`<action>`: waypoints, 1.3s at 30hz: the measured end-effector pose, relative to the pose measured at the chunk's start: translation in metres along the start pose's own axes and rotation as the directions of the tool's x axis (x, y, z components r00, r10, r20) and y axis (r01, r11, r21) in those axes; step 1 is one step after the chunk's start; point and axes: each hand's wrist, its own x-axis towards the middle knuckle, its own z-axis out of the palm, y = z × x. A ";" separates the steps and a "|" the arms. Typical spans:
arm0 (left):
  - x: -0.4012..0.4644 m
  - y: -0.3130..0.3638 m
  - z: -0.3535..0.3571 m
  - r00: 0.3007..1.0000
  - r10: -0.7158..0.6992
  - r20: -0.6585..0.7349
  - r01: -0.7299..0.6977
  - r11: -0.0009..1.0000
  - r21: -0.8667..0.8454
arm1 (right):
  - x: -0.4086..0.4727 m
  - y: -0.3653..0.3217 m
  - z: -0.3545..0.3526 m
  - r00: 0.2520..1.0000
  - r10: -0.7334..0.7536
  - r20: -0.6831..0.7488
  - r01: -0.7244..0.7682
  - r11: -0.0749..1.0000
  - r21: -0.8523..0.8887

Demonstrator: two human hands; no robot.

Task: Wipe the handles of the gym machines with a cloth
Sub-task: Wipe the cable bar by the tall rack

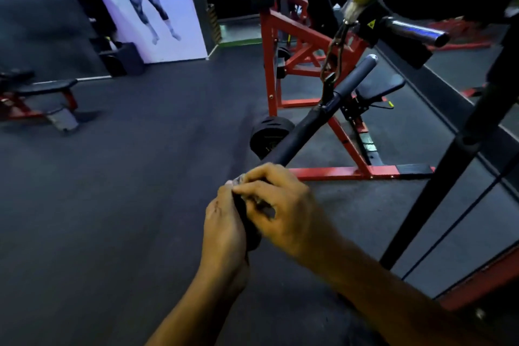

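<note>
A straight cable bar (302, 132) with black foam grips hangs from a chain (334, 56) in the middle of the view, running from upper right down toward me. Both hands meet at its near end. My left hand (224, 230) wraps the near grip from the left. My right hand (280, 202) closes over the same end from the right, fingers pinching a small greyish bit, possibly a cloth (238, 179), at the tip. The far grip (356, 76) is bare. Most of the cloth, if it is one, is hidden between my hands.
A red-framed machine (283, 45) with a weight plate (271, 135) stands just behind the bar. A chrome sleeve (415, 32) sticks out at upper right, and a black upright (449, 160) crosses the right side. A bench (39, 93) sits far left on the dark rubber floor.
</note>
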 end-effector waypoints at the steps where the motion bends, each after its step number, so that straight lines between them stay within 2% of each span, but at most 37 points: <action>1: -0.003 -0.002 0.002 1.000 -0.003 -0.009 0.003 1.000 -0.002 | -0.001 0.006 -0.007 0.999 -0.030 0.033 0.030 1.000 0.009; 3: -0.008 -0.005 0.006 1.000 -0.027 -0.011 0.027 0.999 -0.025 | 0.007 0.032 -0.022 1.000 0.009 -0.018 -0.010 0.999 -0.033; 6: -0.013 -0.009 0.015 1.000 -0.025 -0.011 0.025 1.000 -0.017 | 0.013 0.052 -0.034 0.979 0.138 -0.150 -0.148 0.987 -0.060; 9: -0.015 -0.012 0.018 0.999 0.010 -0.036 -0.010 1.000 0.001 | 0.001 0.032 -0.024 0.950 0.237 -0.202 -0.237 0.971 0.024; 11: -0.018 -0.013 0.018 0.997 0.046 -0.055 -0.044 0.999 0.022 | -0.010 0.010 -0.016 0.962 0.218 -0.161 -0.207 0.975 0.088; 14: -0.024 -0.018 0.017 0.989 0.103 -0.108 -0.103 0.995 0.009 | -0.022 -0.016 -0.008 0.997 0.034 -0.067 -0.028 0.995 0.091; 16: -0.026 -0.018 0.018 0.991 0.069 -0.116 -0.067 0.998 0.019 | -0.020 -0.009 -0.014 0.999 -0.051 -0.019 0.053 0.996 0.073; 17: -0.027 -0.018 0.019 0.994 0.045 -0.104 -0.042 0.999 0.028 | -0.017 0.002 -0.019 0.999 -0.051 -0.019 0.051 0.998 0.040; 19: -0.027 -0.018 0.024 0.994 0.018 -0.108 -0.018 1.000 0.004 | -0.006 0.027 -0.035 0.993 0.056 -0.101 -0.055 0.998 0.010; 21: -0.028 -0.020 0.027 0.992 0.021 -0.122 -0.023 1.000 -0.012 | 0.002 0.035 -0.046 0.971 0.191 -0.146 -0.183 0.981 0.064; 22: -0.028 -0.022 0.027 0.992 0.036 -0.121 -0.037 0.999 -0.006 | 0.002 0.030 -0.044 0.968 0.220 -0.125 -0.211 0.974 0.077; 24: -0.030 -0.027 0.027 0.990 0.085 -0.113 -0.084 0.996 0.019 | -0.008 0.006 -0.032 0.981 0.193 -0.025 -0.190 0.979 0.079; 27: -0.034 -0.032 0.025 0.982 0.124 -0.145 -0.123 0.992 0.018 | -0.023 -0.020 -0.025 0.993 0.067 0.095 -0.077 0.990 0.115; 29: -0.037 -0.034 0.028 0.984 0.098 -0.146 -0.100 0.995 -0.006 | -0.018 -0.002 -0.035 0.997 0.058 0.053 -0.062 0.995 0.074; 32: -0.037 -0.035 0.036 0.984 0.067 -0.163 -0.073 0.997 -0.032 | -0.005 0.026 -0.051 0.984 0.167 -0.064 -0.161 0.983 0.088; 34: -0.036 -0.037 0.037 0.983 0.096 -0.155 -0.099 0.995 -0.008 | -0.009 0.013 -0.043 0.986 0.166 -0.027 -0.163 0.983 0.078; 37: -0.037 -0.039 0.034 0.977 0.149 -0.153 -0.147 0.989 0.023 | -0.023 -0.013 -0.036 0.990 0.036 0.135 -0.048 0.995 0.089; 39: -0.038 -0.039 0.034 0.981 0.124 -0.147 -0.124 0.992 0.010 | -0.015 0.004 -0.046 0.991 0.023 0.129 -0.031 0.997 0.064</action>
